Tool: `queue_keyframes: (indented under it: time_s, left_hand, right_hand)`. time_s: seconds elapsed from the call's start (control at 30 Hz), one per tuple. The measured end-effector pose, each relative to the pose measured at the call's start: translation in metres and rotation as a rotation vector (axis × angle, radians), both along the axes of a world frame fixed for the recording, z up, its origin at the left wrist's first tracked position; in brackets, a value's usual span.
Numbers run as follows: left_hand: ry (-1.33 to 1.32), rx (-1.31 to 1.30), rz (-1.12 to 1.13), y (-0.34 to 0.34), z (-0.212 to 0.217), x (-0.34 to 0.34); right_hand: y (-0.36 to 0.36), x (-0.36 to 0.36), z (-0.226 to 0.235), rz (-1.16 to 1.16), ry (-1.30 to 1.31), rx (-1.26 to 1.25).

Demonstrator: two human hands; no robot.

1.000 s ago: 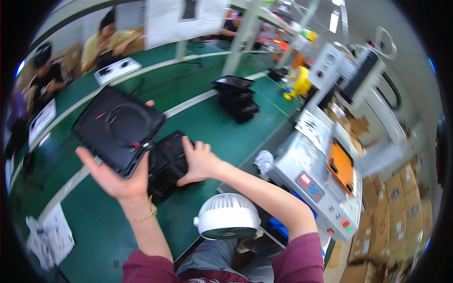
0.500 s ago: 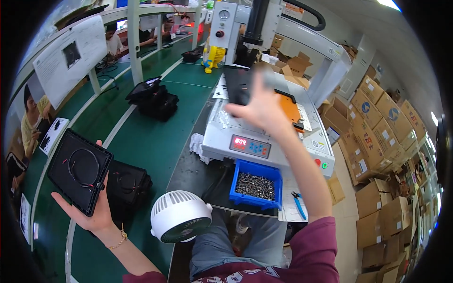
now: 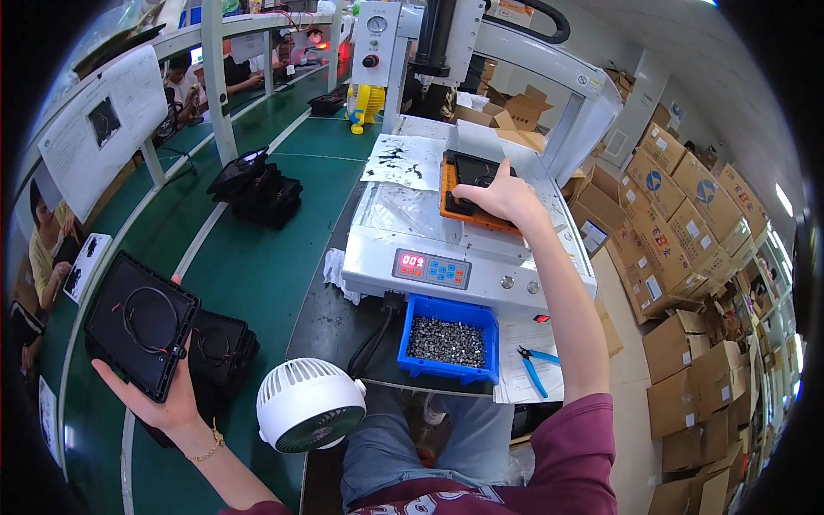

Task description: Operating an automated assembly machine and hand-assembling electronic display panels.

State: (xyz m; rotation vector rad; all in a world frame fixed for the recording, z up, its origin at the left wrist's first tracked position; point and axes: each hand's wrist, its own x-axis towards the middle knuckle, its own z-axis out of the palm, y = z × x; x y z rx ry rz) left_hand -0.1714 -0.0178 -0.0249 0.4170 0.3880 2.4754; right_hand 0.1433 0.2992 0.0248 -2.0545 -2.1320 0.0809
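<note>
My left hand (image 3: pixel 167 399) holds up a black rectangular plastic housing (image 3: pixel 142 322), fingers behind it and thumb at its side; a thin wire lies coiled inside. Over the machine bed, my right hand (image 3: pixel 506 199) grips a second black plastic housing (image 3: pixel 470 168) lying in an orange fixture (image 3: pixel 448 202). Its thumb lies across the near part of that housing and the index finger stretches toward the far side. The other fingers are partly hidden. Below my left hand's housing, more black housings (image 3: pixel 225 343) are stacked on the green bench.
A blue bin of small metal parts (image 3: pixel 445 342), blue-handled cutters (image 3: pixel 534 378) and a white fan (image 3: pixel 309 403) stand in front of the machine (image 3: pixel 369 257). Black parts (image 3: pixel 256 189) lie piled on the bench (image 3: pixel 318 180). Cartons (image 3: pixel 687 232) stack at right; other people sit across.
My right hand has brought the dark housing from the left of the orange fixture to lie in it. The left hand stays nearly still with its housing. The view has shifted slightly.
</note>
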Motion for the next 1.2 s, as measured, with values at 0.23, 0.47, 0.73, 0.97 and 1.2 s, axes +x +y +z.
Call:
queue_keyframes:
  time_s: [0.23, 0.47, 0.73, 0.97, 1.2]
  left_hand:
    - [0.122, 0.077, -0.086, -0.008, -0.015, -0.018]
    - [0.118, 0.147, -0.293, 0.005, -0.016, -0.006]
    - [0.113, 0.300, -0.597, 0.006, -0.009, 0.014]
    - [0.130, 0.227, -0.713, 0.010, -0.005, 0.051]
    - [0.066, 0.154, -0.722, 0.013, 0.002, 0.079]
  right_hand:
    - [0.025, -0.005, -0.003, -0.023, -0.009, -0.081]
    - [0.026, -0.002, -0.002, -0.140, 0.185, -0.093]
    - [-0.068, 0.114, -0.054, 0.209, 0.588, 0.712]
    - [-0.125, 0.178, -0.107, 0.147, 0.329, 0.744]
    - [-0.103, 0.154, -0.068, 0.288, 0.377, 0.752]
